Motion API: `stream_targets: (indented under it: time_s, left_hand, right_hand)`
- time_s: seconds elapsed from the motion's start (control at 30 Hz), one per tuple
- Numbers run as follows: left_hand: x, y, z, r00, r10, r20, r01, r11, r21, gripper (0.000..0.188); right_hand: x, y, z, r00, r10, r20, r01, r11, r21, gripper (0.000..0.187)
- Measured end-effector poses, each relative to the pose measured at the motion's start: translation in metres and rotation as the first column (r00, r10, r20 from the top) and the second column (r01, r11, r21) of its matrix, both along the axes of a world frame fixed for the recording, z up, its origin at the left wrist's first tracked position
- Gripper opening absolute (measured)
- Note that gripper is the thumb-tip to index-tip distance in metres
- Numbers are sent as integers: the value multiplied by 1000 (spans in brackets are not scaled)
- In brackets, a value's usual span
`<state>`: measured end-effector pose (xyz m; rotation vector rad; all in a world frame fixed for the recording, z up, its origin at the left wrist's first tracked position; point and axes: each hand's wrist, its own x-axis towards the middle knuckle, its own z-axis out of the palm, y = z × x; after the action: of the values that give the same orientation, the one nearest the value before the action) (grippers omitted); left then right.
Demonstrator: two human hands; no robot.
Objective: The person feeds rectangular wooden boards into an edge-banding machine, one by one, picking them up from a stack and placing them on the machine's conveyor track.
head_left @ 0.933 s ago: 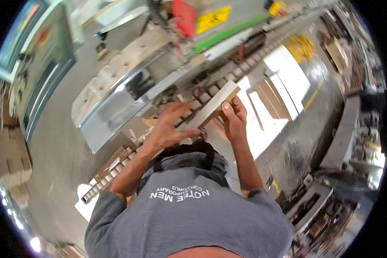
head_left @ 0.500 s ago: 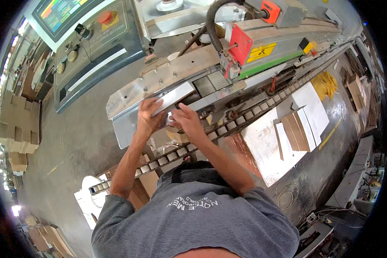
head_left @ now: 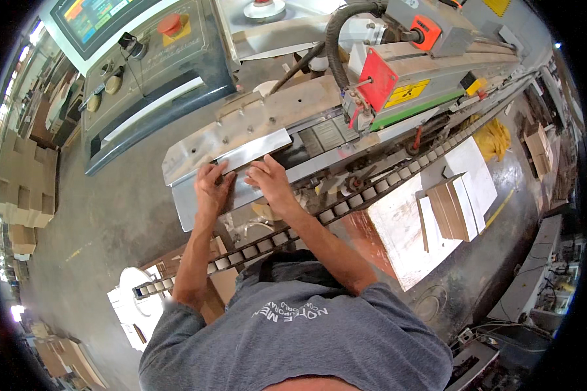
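A white, flat strip of panel (head_left: 259,150) lies at a slant in the metal trough of an edge-working machine, against its back rail (head_left: 241,127). My left hand (head_left: 212,188) has its fingers bent over the strip's left end. Beside it, my right hand (head_left: 272,186) has curled fingers at the strip's near edge, fingertips touching it. Below both hands runs the trough's shiny front lip (head_left: 192,202). The undersides of my fingers are hidden. Right of the strip, a dark slot with a ridged metal plate (head_left: 323,135) leads to the machine's head.
A red and grey machine head (head_left: 378,78) with a black hose (head_left: 332,55) stands right of the trough. A roller track (head_left: 326,215) crosses in front of me. The control panel (head_left: 156,72) with a red button is at the left. Brown-and-white boards (head_left: 453,208) lie on a white table.
The strip has settled lower and flatter against the back rail. My right hand has moved left and up onto its near edge; my left hand has shifted slightly left and down.
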<state>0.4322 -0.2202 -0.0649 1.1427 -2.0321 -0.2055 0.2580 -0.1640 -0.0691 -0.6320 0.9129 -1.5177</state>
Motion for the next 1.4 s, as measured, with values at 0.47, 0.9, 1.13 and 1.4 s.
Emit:
stream_targets:
  time_s: [0.47, 0.9, 1.13, 1.4]
  left_hand:
    - [-71, -17, 0, 996, -87, -15, 88, 992, 92, 30]
    - [-184, -30, -5, 992, -123, -26, 125, 986, 114, 26]
    - [-246, -28, -9, 992, -129, -11, 129, 985, 114, 26]
    - [-257, -24, 7, 965, -263, -25, 264, 963, 53, 35]
  right_hand:
    - [-76, -11, 2, 958, -83, -274, 93, 995, 21, 20]
    - [-171, -3, 18, 905, -86, -417, 161, 976, 149, 18]
    - [-212, 132, -7, 667, -408, -623, 410, 899, -150, 39]
    - [-305, 272, -73, -47, 11, -999, 708, 706, -26, 52]
